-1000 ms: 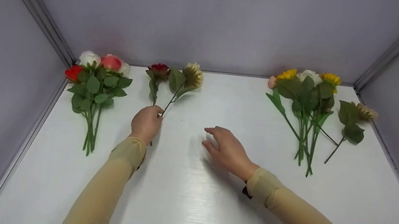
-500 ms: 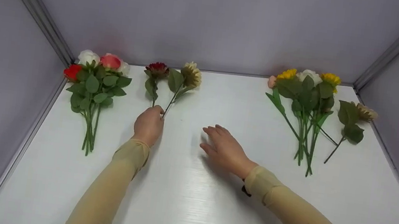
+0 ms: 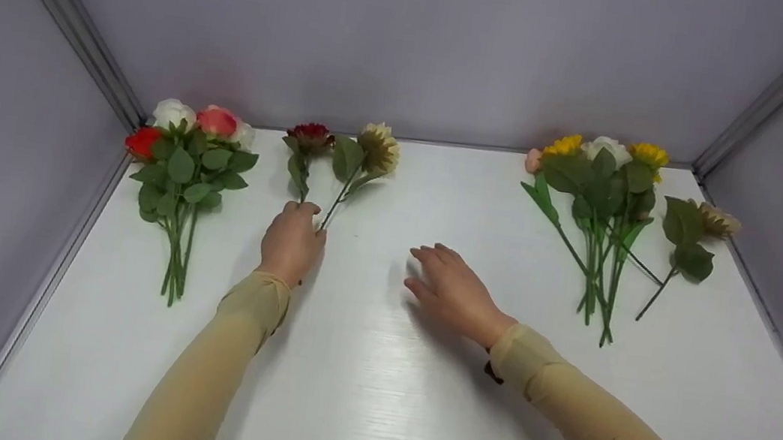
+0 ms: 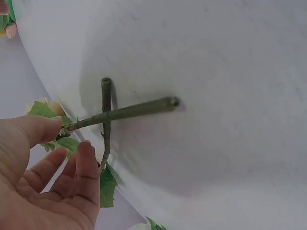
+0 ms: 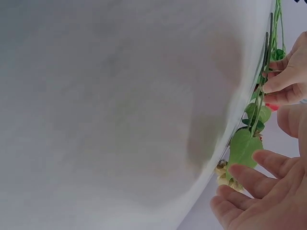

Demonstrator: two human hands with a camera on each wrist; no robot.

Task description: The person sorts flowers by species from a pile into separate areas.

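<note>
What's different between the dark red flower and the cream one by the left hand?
The dark red flower has a deep red bloom; the cream flower is pale.
In the head view, the red one's stem runs nearly straight up, while the cream one's slants to the right.
The red bloom looks shallow; the cream bloom looks taller.
Both have green leaves.

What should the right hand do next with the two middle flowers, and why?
Probably reach in to steady the cream flower: the right hand holds nothing and is on that flower's side, while the left hand is at both stems, which appear crossed in the left wrist view.
</note>
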